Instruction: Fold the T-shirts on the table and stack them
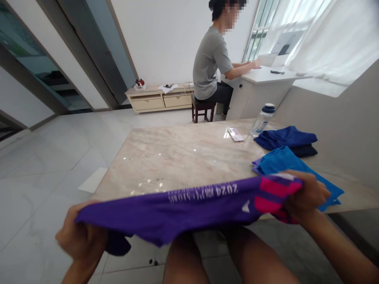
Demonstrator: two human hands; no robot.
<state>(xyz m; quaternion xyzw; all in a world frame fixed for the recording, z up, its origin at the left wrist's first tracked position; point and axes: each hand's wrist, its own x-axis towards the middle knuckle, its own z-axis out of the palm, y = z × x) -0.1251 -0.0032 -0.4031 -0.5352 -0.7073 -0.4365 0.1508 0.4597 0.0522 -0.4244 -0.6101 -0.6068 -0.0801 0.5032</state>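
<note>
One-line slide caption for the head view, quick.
Left hand and right hand stretch a purple garment at the marble-patterned table.

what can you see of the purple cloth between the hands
The purple cloth looks like a soft, thin garment with pink patches, a small white mark and pale lettering, "2024" among it. It is drawn out lengthwise, its lower edge sagging, the left hand gripping one end and the right hand the pink-patched end. It spans the near edge of the table; contact is unclear.
</note>
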